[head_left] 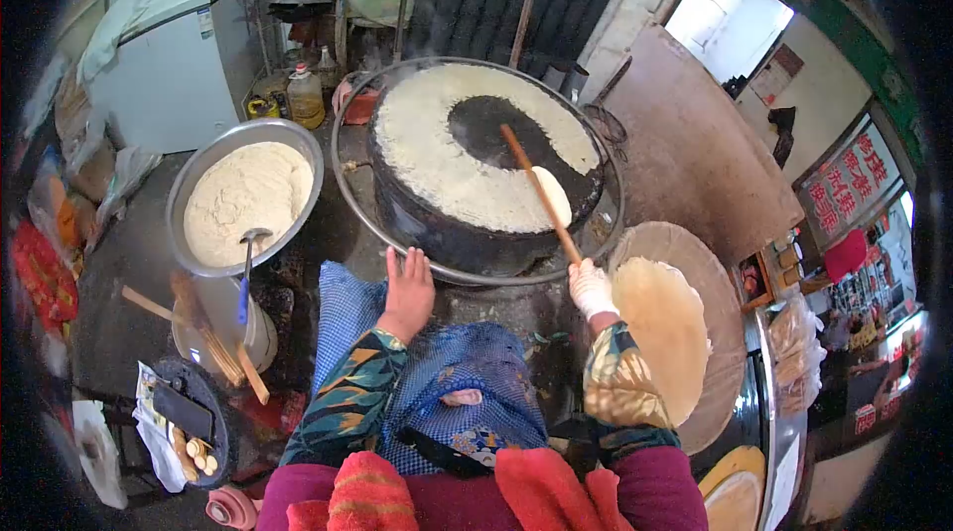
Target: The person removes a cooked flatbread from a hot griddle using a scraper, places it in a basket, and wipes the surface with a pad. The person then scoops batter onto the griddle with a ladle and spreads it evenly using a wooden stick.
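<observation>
My right hand [591,290], partly wrapped in white, is closed round the near end of a long wooden stick [541,196]. The stick reaches over the round black griddle [496,134], beside a pale mound of batter [553,198] at the right front. A ring of spread batter [422,159] covers much of the griddle, with a dark bare middle. My left hand [408,291] is bare, fingers stretched out, near the metal ring at the griddle's front edge. Left of the griddle, a metal bowl [184,225] holds thick batter and a blue-handled ladle [245,283].
At the right lies a large thin pancake [660,337] on a round board [723,352]. A bucket [260,331] with wooden sticks is below the bowl. An oil bottle [306,97] stands behind the bowl. A brown board [695,149] leans at the right.
</observation>
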The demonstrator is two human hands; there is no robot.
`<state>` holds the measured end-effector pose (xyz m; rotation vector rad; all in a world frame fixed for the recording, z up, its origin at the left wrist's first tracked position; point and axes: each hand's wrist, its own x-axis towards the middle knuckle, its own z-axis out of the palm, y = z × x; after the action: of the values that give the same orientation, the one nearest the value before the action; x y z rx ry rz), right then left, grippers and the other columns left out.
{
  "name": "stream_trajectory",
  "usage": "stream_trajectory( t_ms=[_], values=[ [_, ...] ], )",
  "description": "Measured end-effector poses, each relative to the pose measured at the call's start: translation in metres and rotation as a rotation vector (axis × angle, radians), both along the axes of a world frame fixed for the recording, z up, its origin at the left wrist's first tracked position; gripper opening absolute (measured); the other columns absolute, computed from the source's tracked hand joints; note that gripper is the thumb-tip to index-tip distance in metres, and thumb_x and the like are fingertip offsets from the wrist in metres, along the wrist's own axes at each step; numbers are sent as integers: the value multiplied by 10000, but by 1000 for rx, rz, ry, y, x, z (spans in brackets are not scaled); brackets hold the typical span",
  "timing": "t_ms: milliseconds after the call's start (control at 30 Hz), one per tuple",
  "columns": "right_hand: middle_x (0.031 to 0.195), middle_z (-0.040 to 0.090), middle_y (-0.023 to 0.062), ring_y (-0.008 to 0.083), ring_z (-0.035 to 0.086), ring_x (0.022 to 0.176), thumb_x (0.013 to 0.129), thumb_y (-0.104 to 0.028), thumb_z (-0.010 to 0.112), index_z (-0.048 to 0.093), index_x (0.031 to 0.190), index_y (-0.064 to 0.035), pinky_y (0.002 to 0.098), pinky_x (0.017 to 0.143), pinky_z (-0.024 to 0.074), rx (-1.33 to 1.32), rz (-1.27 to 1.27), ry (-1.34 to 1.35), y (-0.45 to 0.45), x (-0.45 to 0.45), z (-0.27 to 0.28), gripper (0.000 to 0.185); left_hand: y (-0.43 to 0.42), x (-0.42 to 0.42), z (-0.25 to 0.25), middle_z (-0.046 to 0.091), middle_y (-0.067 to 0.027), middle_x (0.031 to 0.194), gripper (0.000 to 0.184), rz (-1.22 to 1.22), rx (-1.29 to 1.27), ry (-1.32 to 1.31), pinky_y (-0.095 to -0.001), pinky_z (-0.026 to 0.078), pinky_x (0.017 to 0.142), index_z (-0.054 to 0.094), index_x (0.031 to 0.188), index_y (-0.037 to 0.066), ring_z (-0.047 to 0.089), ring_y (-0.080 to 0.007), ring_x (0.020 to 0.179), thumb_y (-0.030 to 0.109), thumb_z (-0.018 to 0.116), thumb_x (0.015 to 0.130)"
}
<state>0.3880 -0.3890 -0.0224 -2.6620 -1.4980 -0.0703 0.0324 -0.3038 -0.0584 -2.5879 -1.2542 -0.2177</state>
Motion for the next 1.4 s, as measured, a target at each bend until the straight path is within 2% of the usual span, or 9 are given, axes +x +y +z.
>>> stream_trajectory(
  t_ms=[100, 200, 333, 467, 600, 700, 800, 900, 1400],
  values=[
    [859, 653, 243, 422, 630, 831, 942, -390, 444, 554, 958, -59, 530, 756, 484, 72, -41, 1, 15, 6, 6, 349, 7, -9, 3, 434, -186, 1411, 489, 12, 5, -31, -669, 34, 1102, 472, 1312, -65, 339, -312, 1365, 155, 408, 879],
    [852, 646, 267, 429, 633, 838, 941, -399, 441, 536, 1022, -51, 523, 757, 489, -3, 189, -31, 2, -19, 8, 370, 24, -17, 5, 442, -185, 1405, 478, 58, 26, -60, -675, 43, 1096, 485, 1295, -69, 355, -308, 1355, 150, 416, 876],
    [850, 645, 272, 443, 626, 832, 921, -389, 478, 573, 924, -48, 525, 742, 487, 54, -42, 52, 13, 15, 4, 354, 28, -26, 13, 432, -158, 1417, 461, 125, -40, -57, -679, 52, 1092, 492, 1302, -48, 340, -298, 1359, 128, 422, 882],
    [765, 629, 260, 456, 611, 734, 921, -397, 486, 540, 904, -61, 553, 676, 474, 106, 139, -25, 4, -13, 23, 341, 45, -35, 6, 431, -143, 1412, 443, 169, -70, -168, -687, 51, 1085, 510, 1284, -34, 359, -291, 1338, 129, 425, 880],
    [905, 657, 260, 437, 631, 866, 932, -381, 470, 573, 985, -57, 519, 762, 490, -37, -78, 13, 9, 12, 4, 344, 57, -47, 9, 383, -140, 1447, 452, 219, -89, -150, -711, 33, 1064, 511, 1295, -6, 333, -309, 1352, 156, 454, 877],
    [856, 652, 261, 440, 634, 810, 931, -393, 476, 556, 961, -58, 528, 744, 489, 15, 14, 53, 10, -11, 27, 346, 57, -38, 11, 409, -135, 1430, 438, 334, -2, -101, -723, 80, 1046, 538, 1255, -2, 365, -319, 1334, 132, 491, 840],
    [806, 640, 258, 452, 621, 779, 932, -404, 463, 535, 949, -64, 551, 742, 477, -62, 147, -30, 0, -20, 14, 348, 21, 4, 13, 398, -156, 1435, 505, 67, -80, -251, -721, 88, 1046, 524, 1271, 8, 340, -324, 1355, 173, 552, 794],
    [831, 638, 262, 461, 614, 812, 931, -401, 462, 538, 954, -62, 564, 752, 470, 88, -7, -56, 5, 21, -16, 348, -20, 39, 8, 412, -181, 1428, 520, -83, -128, -160, -697, 79, 1070, 492, 1303, -36, 333, -329, 1365, 195, 493, 838],
    [882, 663, 236, 412, 647, 840, 919, -371, 476, 610, 929, -41, 511, 757, 501, 24, 47, 164, 6, -28, 26, 355, 12, -4, 4, 416, -177, 1431, 468, -36, -10, -65, -686, 5, 1081, 485, 1304, -49, 346, -294, 1367, 129, 434, 874]
  ],
)
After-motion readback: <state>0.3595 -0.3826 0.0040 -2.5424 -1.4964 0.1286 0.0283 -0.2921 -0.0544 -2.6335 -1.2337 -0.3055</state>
